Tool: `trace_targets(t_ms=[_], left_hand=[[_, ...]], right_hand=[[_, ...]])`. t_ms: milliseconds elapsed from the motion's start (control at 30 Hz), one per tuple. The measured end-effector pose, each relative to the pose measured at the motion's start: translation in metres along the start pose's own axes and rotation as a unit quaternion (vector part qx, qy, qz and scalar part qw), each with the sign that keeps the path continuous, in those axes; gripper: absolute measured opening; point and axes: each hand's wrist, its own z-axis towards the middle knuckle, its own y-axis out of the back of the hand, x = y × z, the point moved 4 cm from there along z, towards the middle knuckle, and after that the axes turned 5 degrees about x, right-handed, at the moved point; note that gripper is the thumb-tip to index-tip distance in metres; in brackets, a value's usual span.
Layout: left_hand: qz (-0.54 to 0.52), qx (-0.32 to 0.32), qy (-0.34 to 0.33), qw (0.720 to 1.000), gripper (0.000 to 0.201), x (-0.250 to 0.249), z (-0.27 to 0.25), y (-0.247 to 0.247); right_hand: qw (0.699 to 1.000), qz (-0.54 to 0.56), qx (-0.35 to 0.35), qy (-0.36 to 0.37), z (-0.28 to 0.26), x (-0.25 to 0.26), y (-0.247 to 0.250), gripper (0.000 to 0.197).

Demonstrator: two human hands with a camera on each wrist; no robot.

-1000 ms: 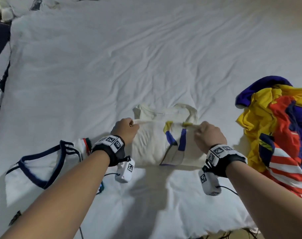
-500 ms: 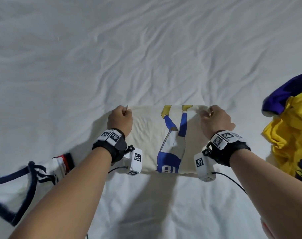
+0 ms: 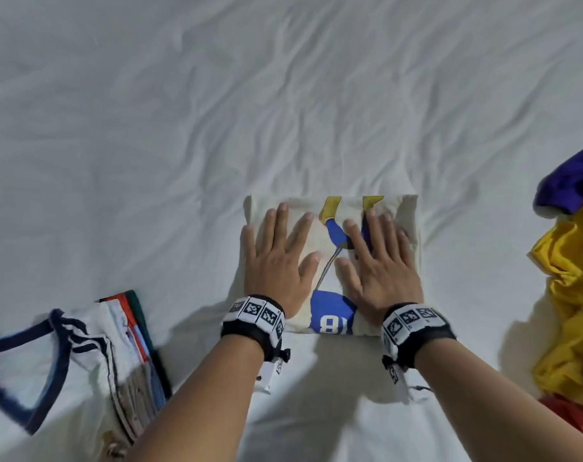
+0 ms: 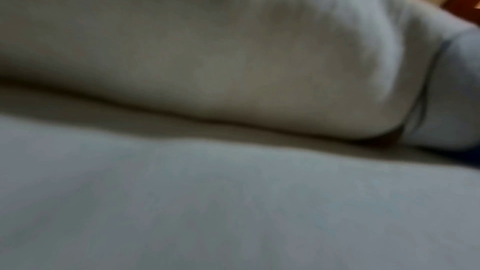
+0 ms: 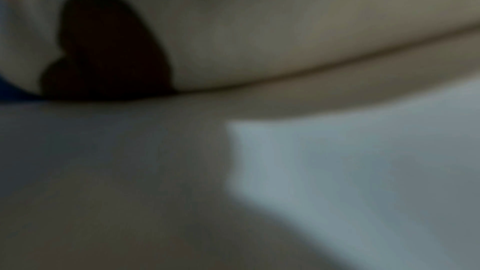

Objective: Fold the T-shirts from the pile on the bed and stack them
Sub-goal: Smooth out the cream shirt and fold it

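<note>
A cream T-shirt (image 3: 406, 221) with a blue and yellow print lies folded into a small rectangle on the white bed sheet (image 3: 283, 111). My left hand (image 3: 277, 258) lies flat on its left half, fingers spread and straight. On its right half my right hand (image 3: 380, 261) presses flat the same way. Both wrist views are blurred; they show the shirt's cream folded edge (image 4: 233, 59) (image 5: 285, 28) close above the sheet. A stack of folded shirts (image 3: 83, 355), the top one white with navy trim, sits at the lower left.
The unfolded pile (image 3: 573, 288) of yellow, purple and red-orange garments lies along the right edge. The wrinkled white sheet stretches wide beyond the folded shirt.
Both hands brought the near edge over to the far edge, let go of the fabric and opened. They now lie flat on the folded shirt. The view has moved closer.
</note>
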Motion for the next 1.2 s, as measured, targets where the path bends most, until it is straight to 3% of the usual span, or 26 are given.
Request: trace_targets(t_ms=[200,267,367,467,967,1133,1200], left_hand=[[-0.041,-0.031,0.158,0.986,0.066,0.013,-0.011,0.012],[-0.038,-0.048,0.107,0.992,0.066,-0.009,-0.024,0.015],[-0.025,-0.019,0.031,0.999,0.064,-0.029,-0.049,-0.008],[-0.046,-0.016,0.065,0.997,0.062,-0.014,-0.058,-0.028],[-0.036,-0.027,0.094,0.995,0.062,0.012,-0.062,-0.026],[0.017,0.028,0.117,0.993,0.059,-0.004,-0.061,0.002],[0.032,0.010,0.102,0.994,0.048,-0.024,-0.060,0.025]], right_hand=[[0.992,0.024,-0.008,-0.127,-0.014,0.000,0.015,0.069],[0.995,0.034,-0.030,-0.085,-0.021,0.026,0.012,0.068],[0.999,0.046,0.002,-0.008,-0.037,0.053,-0.019,0.063],[0.999,0.037,0.009,-0.023,-0.042,0.040,-0.038,0.061],[0.999,0.027,-0.005,-0.026,-0.056,0.001,-0.035,0.060],[0.999,0.026,-0.021,0.013,-0.066,-0.017,-0.020,0.058],[0.997,0.040,-0.065,-0.008,-0.081,-0.029,-0.007,0.050]])
